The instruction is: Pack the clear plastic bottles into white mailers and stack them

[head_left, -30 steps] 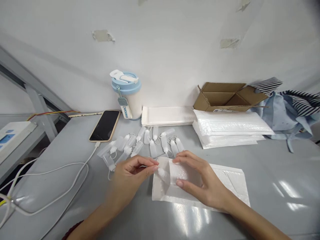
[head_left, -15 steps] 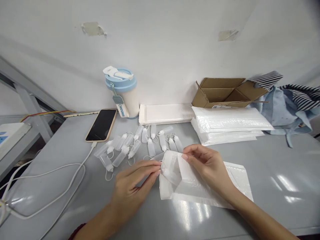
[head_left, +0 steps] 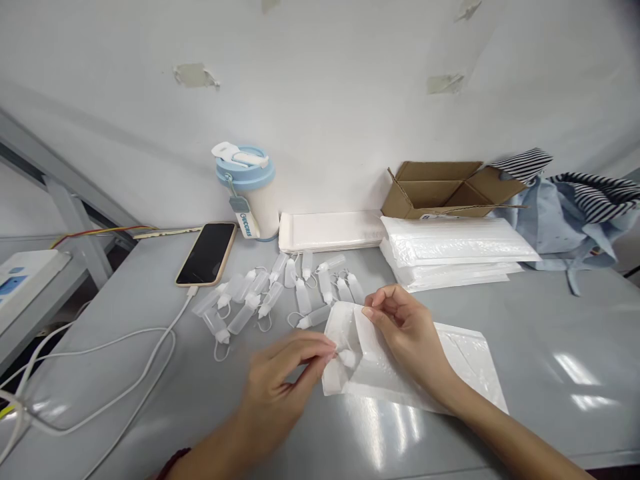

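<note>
A white bubble mailer (head_left: 465,360) lies at an angle on the table, its mouth toward the left. My right hand (head_left: 407,333) pinches the upper layer of that mouth between thumb and fingers and lifts it. At the opening, my left hand (head_left: 293,373) is closed in a pinch by the white cap end of a small plastic dropper bottle (head_left: 347,358). Most of this bottle is hidden inside the mailer. Several more translucent dropper bottles (head_left: 245,315) with looped cap straps lie scattered beyond my hands.
A phone (head_left: 207,255) on a white charging cable (head_left: 155,360) and a lidded cup (head_left: 250,193) stand at the back left. Behind are flat white packages (head_left: 330,230), a stack of bubble mailers (head_left: 455,243), an open cardboard box (head_left: 440,190) and a blue cloth bag (head_left: 575,220).
My left hand has moved right, pushing the dropper bottle deeper into the mailer. My right hand keeps its hold on the mouth. The view has tilted up slightly.
</note>
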A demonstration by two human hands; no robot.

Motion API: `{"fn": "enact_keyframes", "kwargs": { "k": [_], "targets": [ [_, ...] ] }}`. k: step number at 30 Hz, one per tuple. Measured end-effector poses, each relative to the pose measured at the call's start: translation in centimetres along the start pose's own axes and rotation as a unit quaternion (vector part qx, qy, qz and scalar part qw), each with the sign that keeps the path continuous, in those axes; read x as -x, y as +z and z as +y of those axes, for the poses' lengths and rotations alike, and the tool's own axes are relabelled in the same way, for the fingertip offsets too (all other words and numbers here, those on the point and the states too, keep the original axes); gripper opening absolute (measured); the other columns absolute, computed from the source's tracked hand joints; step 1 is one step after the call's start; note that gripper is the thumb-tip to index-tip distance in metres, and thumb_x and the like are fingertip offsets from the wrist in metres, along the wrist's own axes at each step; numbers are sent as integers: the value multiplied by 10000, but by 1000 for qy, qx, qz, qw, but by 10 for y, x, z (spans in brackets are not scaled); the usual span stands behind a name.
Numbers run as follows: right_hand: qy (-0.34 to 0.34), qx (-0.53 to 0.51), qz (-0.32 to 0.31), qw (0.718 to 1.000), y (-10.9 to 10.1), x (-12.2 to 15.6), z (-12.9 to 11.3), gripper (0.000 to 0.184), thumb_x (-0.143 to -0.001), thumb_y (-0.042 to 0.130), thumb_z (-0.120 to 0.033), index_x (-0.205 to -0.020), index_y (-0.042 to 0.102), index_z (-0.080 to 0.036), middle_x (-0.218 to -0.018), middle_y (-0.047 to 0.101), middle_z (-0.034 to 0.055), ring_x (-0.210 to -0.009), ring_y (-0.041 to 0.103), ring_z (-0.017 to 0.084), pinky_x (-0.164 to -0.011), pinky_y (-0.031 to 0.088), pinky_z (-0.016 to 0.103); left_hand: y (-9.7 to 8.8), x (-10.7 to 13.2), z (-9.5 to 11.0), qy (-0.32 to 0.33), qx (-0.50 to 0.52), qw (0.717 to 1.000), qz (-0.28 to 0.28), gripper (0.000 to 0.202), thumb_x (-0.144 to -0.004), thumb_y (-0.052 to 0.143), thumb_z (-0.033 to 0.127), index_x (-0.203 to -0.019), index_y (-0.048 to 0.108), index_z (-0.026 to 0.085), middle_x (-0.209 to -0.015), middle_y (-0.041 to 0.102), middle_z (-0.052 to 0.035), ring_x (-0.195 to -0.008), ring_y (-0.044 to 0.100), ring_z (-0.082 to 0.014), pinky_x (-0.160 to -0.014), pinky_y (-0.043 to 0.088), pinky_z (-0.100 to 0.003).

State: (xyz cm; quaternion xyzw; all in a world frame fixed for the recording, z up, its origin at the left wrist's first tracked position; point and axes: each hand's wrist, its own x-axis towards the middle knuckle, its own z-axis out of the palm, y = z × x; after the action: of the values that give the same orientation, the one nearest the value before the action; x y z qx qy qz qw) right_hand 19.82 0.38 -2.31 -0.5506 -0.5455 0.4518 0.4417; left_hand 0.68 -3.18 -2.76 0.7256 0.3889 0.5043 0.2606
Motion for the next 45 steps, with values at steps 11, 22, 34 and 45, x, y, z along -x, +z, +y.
{"fn": "enact_keyframes", "kwargs": {
  "k": [11, 22, 34, 45],
  "targets": [
    [-37, -9, 7, 999, 1, -1, 6, 190, -800, 563, -183, -702, 406, -227, -727, 548, -29, -676, 532, 124, -627, 400, 258, 12, 10, 1, 91, -10, 993, -71, 296, -813, 545, -47, -1037, 625, 128, -887, 708, -70, -905, 641, -167, -805, 563, -295],
    [-62, 5, 56, 996, -7, -4, 3, 192, -815, 572, -196, -713, 413, -227, -755, 555, -27, -712, 539, 120, -650, 413, 251, 9, 9, -2, 117, -123, 979, -108, 295, -816, 566, 40, -1104, 586, 104, -1048, 687, -112, -1044, 569, -248, -878, 467, -421],
    [-69, 3, 52, 996, -7, -2, 3, 183, -828, 564, -193, -724, 418, -230, -761, 546, -25, -720, 530, 120, -645, 411, 249, 5, 11, 2, 71, -99, 985, -125, 258, -820, 545, 36, -1050, 605, 135, -1137, 658, -118, -1053, 529, -246, -879, 472, -421],
    [-73, 18, 60, 995, -8, -2, 0, 203, -840, 539, -190, -706, 392, -231, -762, 548, -8, -705, 530, 130, -624, 417, 254, 3, 8, 4, 88, -91, 982, -138, 299, -810, 519, 5, -1068, 604, 131, -1136, 664, -128, -1019, 535, -234, -852, 502, -395]
  ]
}}
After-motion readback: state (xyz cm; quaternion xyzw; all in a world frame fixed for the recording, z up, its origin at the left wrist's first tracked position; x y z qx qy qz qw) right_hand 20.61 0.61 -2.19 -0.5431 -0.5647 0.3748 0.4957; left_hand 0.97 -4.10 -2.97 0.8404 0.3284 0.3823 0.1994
